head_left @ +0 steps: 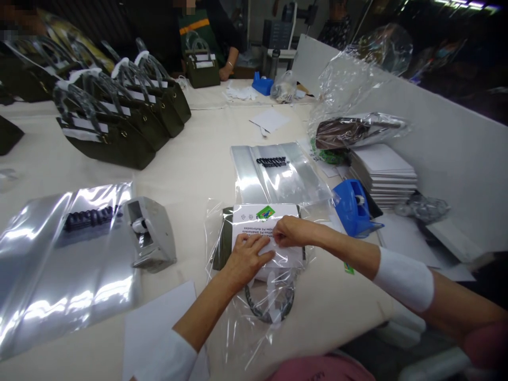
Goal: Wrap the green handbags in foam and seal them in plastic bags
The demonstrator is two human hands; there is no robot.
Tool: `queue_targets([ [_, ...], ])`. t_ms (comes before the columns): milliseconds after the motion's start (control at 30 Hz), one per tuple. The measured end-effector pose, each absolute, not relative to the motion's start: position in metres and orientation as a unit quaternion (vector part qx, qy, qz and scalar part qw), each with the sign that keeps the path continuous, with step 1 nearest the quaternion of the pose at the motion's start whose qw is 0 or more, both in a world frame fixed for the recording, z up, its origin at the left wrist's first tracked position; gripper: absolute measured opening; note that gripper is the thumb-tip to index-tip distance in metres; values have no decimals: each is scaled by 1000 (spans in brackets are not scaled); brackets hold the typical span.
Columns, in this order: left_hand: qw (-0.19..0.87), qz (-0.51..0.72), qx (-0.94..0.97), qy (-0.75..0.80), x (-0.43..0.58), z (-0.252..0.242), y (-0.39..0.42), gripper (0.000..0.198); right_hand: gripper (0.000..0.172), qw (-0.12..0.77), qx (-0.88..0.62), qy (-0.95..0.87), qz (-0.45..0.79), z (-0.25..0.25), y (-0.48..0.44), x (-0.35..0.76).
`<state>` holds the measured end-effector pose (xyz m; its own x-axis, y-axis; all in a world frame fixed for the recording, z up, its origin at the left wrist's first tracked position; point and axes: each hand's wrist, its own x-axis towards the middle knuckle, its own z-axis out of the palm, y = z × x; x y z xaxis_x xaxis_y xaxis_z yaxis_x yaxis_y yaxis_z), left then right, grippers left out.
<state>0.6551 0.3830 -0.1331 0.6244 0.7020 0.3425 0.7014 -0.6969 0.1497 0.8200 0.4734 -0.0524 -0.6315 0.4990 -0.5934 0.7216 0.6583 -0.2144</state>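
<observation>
An olive-green handbag [227, 233] lies flat in front of me inside a clear plastic bag [238, 328]. Its wrapped handle [272, 319] points toward my body. Across the handbag is a white printed sheet [246, 211] with a small green label [265, 212]; its text reads upside down from here. My left hand [249, 256] rests on the sheet area with fingers spread over the plastic. Curled fingers of my right hand [291, 232] press close beside it on the sheet. Whatever those fingers may pinch is hidden.
Stacked clear bags [278, 180] lie beyond the handbag, and more bags [87, 264] lie left beside a grey tape dispenser [153, 233]. A blue dispenser [353, 209] and piled white sheets [383, 174] stand right. Olive handbags [127, 143] line the back left; a co-worker [210, 32] stands opposite.
</observation>
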Motion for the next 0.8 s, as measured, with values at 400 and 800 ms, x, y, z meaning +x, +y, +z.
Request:
queue_targets([
  [400,-10,154,931,331,659,-128,386,19,31,213,400,882,-127,-53,467,816],
  [800,27,145,937,317,659,-124,390,14,34,11,431,902,-10,-76,419,867],
])
